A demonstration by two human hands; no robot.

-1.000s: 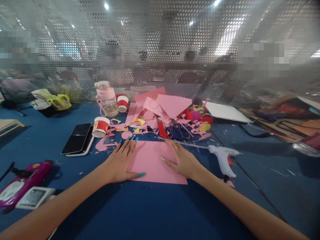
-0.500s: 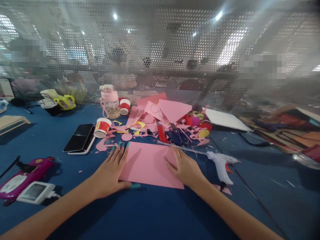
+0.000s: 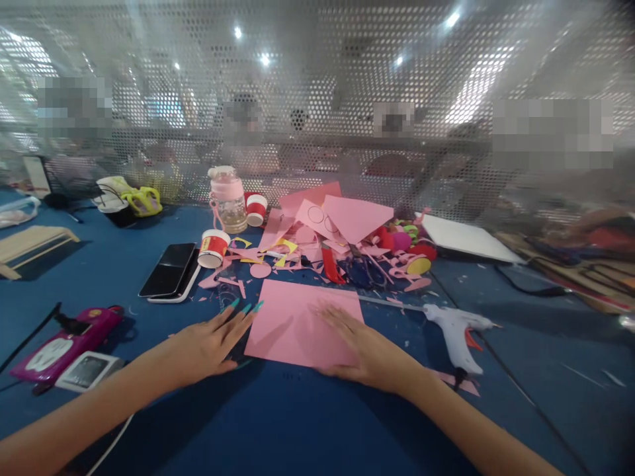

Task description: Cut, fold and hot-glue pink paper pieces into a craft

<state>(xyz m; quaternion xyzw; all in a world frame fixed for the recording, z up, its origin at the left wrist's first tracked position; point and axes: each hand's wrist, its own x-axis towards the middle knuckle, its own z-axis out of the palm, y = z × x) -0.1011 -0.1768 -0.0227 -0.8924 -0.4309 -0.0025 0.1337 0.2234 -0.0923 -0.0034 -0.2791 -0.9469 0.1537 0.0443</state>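
A pink sheet of paper (image 3: 292, 324) lies flat on the blue table in front of me. My right hand (image 3: 364, 347) rests on its right part, palm down with fingers stretched out. At the paper's left edge is my left hand (image 3: 213, 340), fingers spread and the tips close to or touching that edge. Partly under the left hand, a clear plastic strip with circle outlines (image 3: 229, 291) shows on the table. Neither hand grips anything.
Behind the paper are pink scraps (image 3: 302, 235), dark blue scissors (image 3: 367, 271) and a red-handled tool (image 3: 331, 263). A white glue gun (image 3: 451, 330) lies right. Stacked phones (image 3: 169, 271), a paper cup (image 3: 213, 248) and a bottle (image 3: 228, 201) stand left, before a perforated screen (image 3: 317, 86).
My left hand has drawn left, off the paper to its edge. My right hand has slid left, further onto the sheet. The whole view has shifted slightly.
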